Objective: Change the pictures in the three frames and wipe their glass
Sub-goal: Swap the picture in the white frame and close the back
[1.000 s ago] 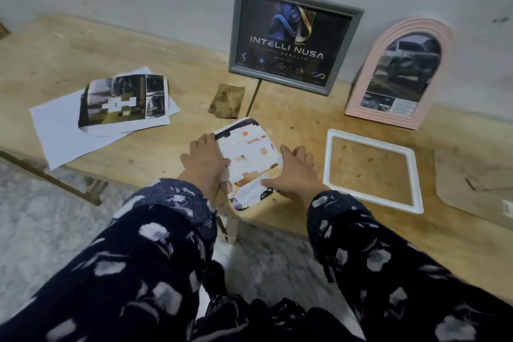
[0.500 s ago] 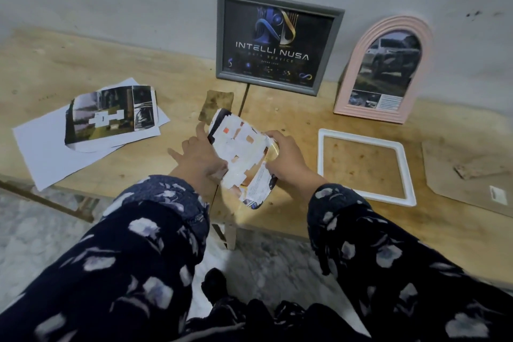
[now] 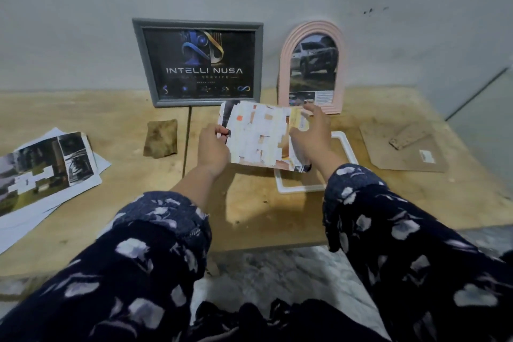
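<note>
While the left hand (image 3: 213, 147) pinches the print (image 3: 258, 136) and the right hand (image 3: 312, 134) steadies it with spread fingers (image 3: 313, 110), I judge it poised over the white frame (image 3: 294, 189) for fitting.

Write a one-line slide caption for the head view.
Left hand pinches a patchy picture, right hand at its other edge, over the empty white frame on the wooden table.

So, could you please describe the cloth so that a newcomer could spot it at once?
Find the grey frame leaning against the wall. On the wooden table just in front of its lower left corner lies the cloth. It is a small, mottled brown rag, unlike the flat printed papers to its left.
</note>
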`<state>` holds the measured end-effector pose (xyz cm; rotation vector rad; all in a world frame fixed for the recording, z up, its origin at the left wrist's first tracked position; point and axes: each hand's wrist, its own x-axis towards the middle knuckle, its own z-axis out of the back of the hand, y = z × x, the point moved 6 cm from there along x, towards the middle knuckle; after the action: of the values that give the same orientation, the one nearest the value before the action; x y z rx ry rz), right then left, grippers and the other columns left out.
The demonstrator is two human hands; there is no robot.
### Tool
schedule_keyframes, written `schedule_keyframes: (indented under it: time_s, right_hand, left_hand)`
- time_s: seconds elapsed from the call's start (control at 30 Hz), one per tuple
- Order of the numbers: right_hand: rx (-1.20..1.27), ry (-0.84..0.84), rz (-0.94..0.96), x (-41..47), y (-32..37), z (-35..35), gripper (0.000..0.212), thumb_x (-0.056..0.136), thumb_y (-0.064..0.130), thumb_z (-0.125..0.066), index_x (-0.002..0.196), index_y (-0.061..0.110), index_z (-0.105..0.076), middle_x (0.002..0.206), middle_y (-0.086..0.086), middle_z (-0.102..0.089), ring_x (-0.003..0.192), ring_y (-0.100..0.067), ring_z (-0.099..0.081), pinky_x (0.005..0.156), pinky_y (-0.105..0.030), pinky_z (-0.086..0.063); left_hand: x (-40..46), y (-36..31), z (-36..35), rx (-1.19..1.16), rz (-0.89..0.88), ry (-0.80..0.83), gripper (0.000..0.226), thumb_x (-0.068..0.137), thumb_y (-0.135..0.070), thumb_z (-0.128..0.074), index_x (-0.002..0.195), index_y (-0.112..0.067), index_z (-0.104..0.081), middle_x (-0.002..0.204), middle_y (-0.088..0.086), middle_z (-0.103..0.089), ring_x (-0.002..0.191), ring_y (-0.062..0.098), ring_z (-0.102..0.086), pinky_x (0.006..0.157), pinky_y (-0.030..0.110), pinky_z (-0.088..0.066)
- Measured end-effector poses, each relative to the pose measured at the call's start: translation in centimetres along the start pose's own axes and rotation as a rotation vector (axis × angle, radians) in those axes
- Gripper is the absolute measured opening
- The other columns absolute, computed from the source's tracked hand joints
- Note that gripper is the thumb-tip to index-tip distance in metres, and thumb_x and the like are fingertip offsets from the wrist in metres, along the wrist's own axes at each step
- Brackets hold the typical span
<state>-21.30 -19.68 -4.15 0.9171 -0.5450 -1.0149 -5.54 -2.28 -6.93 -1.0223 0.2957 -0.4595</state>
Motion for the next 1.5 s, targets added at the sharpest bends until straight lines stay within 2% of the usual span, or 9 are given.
schedule_keyframes:
  time_s: [0.1,0.27,0.37,0.47,0.63,0.73,0.97,1.27,1.5]
  right_hand:
    - [-0.081,0.110,-0.046,0.4,-3.0,1.2,0.061,0.086,0.006,-0.062,0.138,0.030,-0.041,0.149,0.001,-0.030,0.128,-0.023,-0.045,0.101,-0.027,-0.042]
    - [-0.256,0.182,-0.042,0.8,-6.5,4.8,0.055,0.088,-0.001,-0.055,0.140,0.014,-0.044,0.154,-0.004,-0.017,0.132,-0.024,-0.041,0.086,-0.015,-0.032]
    - [-0.282,0.254,-0.005,1.3,-8.0,6.0,0.056,0.088,0.000,-0.056,0.141,0.013,-0.044,0.156,-0.004,-0.013,0.134,-0.025,-0.039,0.094,-0.018,-0.033]
    - [-0.274,0.350,0.020,1.7,-9.3,6.4,0.059,0.089,0.001,-0.055,0.143,0.018,-0.040,0.159,-0.002,-0.005,0.139,-0.024,-0.034,0.095,-0.020,-0.036]
    - [-0.460,0.450,0.182,1.7,-11.4,6.3,0.054,0.094,0.027,-0.053,0.146,0.022,-0.036,0.161,-0.008,-0.004,0.146,-0.026,-0.016,0.116,-0.036,-0.022]
    - [-0.690,0.515,0.234,0.6,-13.6,5.9,0.057,0.098,0.051,-0.032,0.151,0.029,-0.022,0.161,-0.004,0.005,0.148,-0.022,0.003,0.120,-0.048,-0.007]
    - [-0.897,0.535,0.301,-0.2,-16.1,6.0,0.061,0.099,0.055,-0.012,0.152,0.031,0.005,0.159,-0.001,0.019,0.145,-0.018,0.022,0.116,-0.053,0.012]
    - [-0.832,0.506,0.315,1.1,-15.5,6.3,0.058,0.101,0.049,-0.016,0.153,0.031,0.003,0.160,-0.001,0.017,0.146,-0.020,0.019,0.117,-0.051,0.010]
    - [-0.576,0.294,0.130,3.5,-16.4,11.8,0.054,0.102,0.043,-0.023,0.152,0.026,-0.015,0.161,-0.007,-0.004,0.148,-0.024,0.001,0.119,-0.046,0.000]
  left_hand:
    - [-1.9,-1.3,-3.0,-0.084,0.055,-0.009,0.022,0.097,0.006,-0.036,0.099,-0.013,-0.046,0.122,0.012,-0.050,0.095,0.017,-0.053,0.061,0.005,-0.040]
    - [-4.8,-2.2,-7.4,-0.106,0.160,-0.006,0.017,0.099,0.001,-0.037,0.111,-0.008,-0.046,0.120,0.012,-0.051,0.077,0.010,-0.051,0.047,0.006,-0.040]
    - [-6.2,-1.7,-9.4,0.042,0.165,0.013,0.023,0.099,-0.005,-0.040,0.121,-0.007,-0.047,0.130,0.014,-0.046,0.099,0.021,-0.052,0.074,0.019,-0.046]
    - [-7.5,-1.3,-11.1,0.384,0.138,0.063,0.033,0.097,-0.024,-0.046,0.129,-0.015,-0.047,0.134,0.010,-0.041,0.122,0.029,-0.039,0.097,0.039,-0.034]
    - [-9.8,-0.9,-12.7,0.604,0.163,0.117,0.046,0.094,-0.039,-0.048,0.138,-0.027,-0.040,0.145,0.007,-0.026,0.129,0.030,-0.025,0.102,0.041,-0.026]
    - [-11.0,-1.0,-13.6,0.664,0.137,0.117,0.048,0.096,-0.040,-0.045,0.141,-0.028,-0.033,0.153,0.003,-0.016,0.133,0.030,-0.020,0.105,0.044,-0.022]
    - [-11.3,-0.7,-15.0,0.814,0.080,0.197,0.052,0.101,-0.043,-0.023,0.152,-0.031,-0.014,0.161,-0.004,0.005,0.147,0.023,0.012,0.115,0.052,0.005]
    - [-10.1,-1.6,-15.3,0.799,0.078,0.113,0.053,0.095,-0.040,-0.038,0.144,-0.024,-0.025,0.159,0.001,-0.006,0.146,0.026,-0.001,0.115,0.052,0.004]
    - [-8.0,-6.9,-19.3,0.793,-0.085,0.076,0.047,0.095,-0.033,-0.044,0.139,-0.024,-0.033,0.150,0.004,-0.020,0.133,0.027,-0.021,0.106,0.044,-0.019]
